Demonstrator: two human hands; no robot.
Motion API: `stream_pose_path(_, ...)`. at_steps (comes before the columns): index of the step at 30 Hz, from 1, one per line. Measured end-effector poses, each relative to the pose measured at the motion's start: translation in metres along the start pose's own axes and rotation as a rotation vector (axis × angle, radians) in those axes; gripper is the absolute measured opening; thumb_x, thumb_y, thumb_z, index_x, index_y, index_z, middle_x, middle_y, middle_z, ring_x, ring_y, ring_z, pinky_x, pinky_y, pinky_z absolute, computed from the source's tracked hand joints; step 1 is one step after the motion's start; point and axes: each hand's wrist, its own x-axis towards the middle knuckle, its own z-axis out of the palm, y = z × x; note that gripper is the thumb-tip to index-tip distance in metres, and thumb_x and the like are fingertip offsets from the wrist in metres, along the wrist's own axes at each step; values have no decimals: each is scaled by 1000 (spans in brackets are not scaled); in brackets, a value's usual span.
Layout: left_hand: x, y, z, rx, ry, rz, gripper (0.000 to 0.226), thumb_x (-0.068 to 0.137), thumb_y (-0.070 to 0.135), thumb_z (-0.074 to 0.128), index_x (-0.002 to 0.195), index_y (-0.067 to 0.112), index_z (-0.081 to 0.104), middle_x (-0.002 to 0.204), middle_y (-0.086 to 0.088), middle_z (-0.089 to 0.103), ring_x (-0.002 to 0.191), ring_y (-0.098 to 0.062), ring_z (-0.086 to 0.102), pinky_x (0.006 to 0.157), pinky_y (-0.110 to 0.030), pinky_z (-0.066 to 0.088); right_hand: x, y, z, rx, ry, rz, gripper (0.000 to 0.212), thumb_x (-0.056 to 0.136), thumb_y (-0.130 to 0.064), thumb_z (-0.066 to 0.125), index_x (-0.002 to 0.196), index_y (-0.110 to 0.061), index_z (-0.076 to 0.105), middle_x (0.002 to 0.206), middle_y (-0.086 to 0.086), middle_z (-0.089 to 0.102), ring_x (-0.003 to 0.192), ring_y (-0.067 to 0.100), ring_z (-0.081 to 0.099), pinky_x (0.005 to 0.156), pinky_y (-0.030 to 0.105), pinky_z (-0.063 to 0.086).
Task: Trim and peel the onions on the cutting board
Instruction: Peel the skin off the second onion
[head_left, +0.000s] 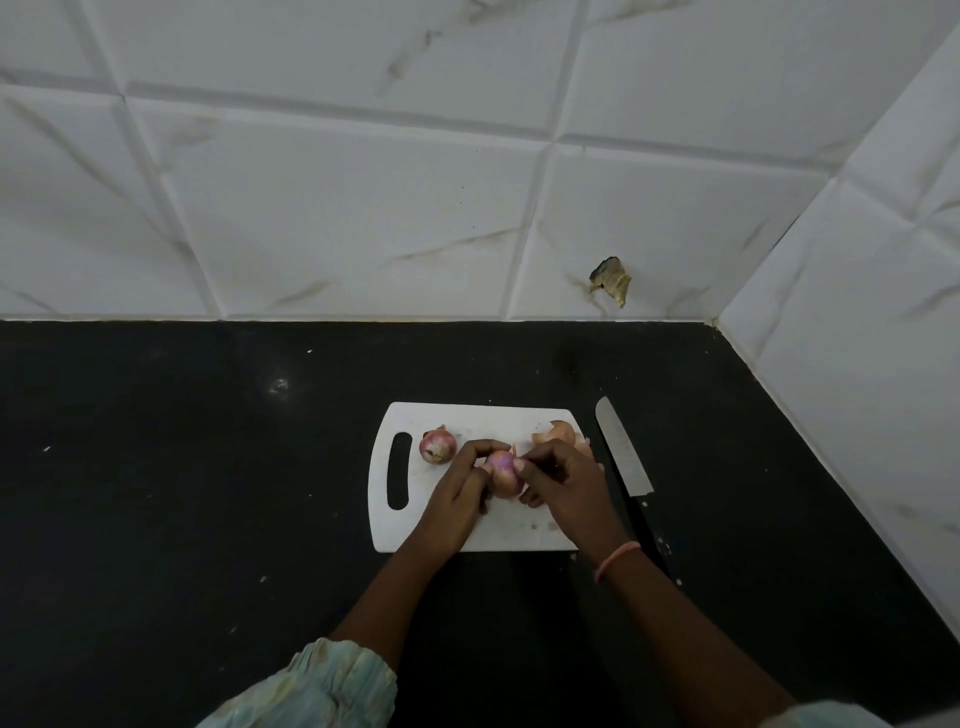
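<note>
Over cutting board (436, 530), left hand (457, 499), right hand (566, 483) grip onion (503, 470), half hidden.

A black counter (182, 467) runs into a corner, flecked with pale specks and one dull glint of light. Behind it a back wall (337, 197) of white marble-look tiles meets a side wall (883, 291) of the same tile. There is a chipped hole (612, 280) low in the back wall.

Black countertop (208, 467) carries white cutting board (467, 535); knife (623, 452) lies directly on counter, just beside board's right edge.
</note>
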Motion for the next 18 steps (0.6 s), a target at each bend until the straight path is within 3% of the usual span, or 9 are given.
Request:
stream_pose_path(5, 0, 0, -2, 66, -48, -17, 37, 94, 33, 55, 131, 31, 54, 129, 13, 59, 112, -9, 60, 85, -21, 51, -5, -4, 4, -58, 14, -11, 6, 93, -15, 62, 97, -20, 61, 75, 7, 67, 59, 16, 67, 59, 30, 57)
stream_pose_path(8, -1, 1, -2, 106, -57, 34, 46, 87, 21, 72, 129, 29, 54, 125, 15, 60, 110, -8, 61, 85, -19, 52, -4, -6, 5, -88, 30, -27, 5, 94, -16, 61, 94, -21, 61, 76, 4, 68, 60, 13, 66, 57, 26, 55)
stream_pose_path(10, -1, 2, -2, 116, -46, 37, 46, 86, 22, 74, 126, 31, 54, 122, 16, 61, 108, -8, 61, 85, -20, 52, -2, -5, 3, -94, 65, -10, 5, 93, -14, 62, 91, -18, 61, 73, 4, 68, 57, 13, 66, 54, 21, 51)
stream_pose_path(13, -2, 2, -4, 75, -43, 40, 45, 84, 24, 71, 125, 30, 53, 123, 14, 61, 113, -10, 62, 93, -27, 53, 2, 1, -2, -107, 123, 51, 2, 90, -12, 64, 91, -11, 64, 75, 4, 69, 59, 15, 68, 54, 24, 49)
stream_pose_path(15, -3, 3, -5, 50, -44, 40, 46, 83, 25, 69, 127, 29, 53, 126, 13, 61, 116, -11, 61, 96, -31, 53, 2, 5, -7, -139, 200, 46, 5, 85, -8, 68, 86, -12, 65, 77, 2, 69, 66, 15, 68, 57, 25, 50)
stream_pose_path(18, -3, 3, -5, 92, -56, 31, 50, 83, 30, 67, 131, 35, 54, 125, 13, 61, 111, -11, 62, 93, -30, 52, -3, 6, -11, -199, 305, -1, 17, 80, 1, 66, 85, -15, 66, 83, -1, 68, 77, 5, 64, 68, 14, 48)
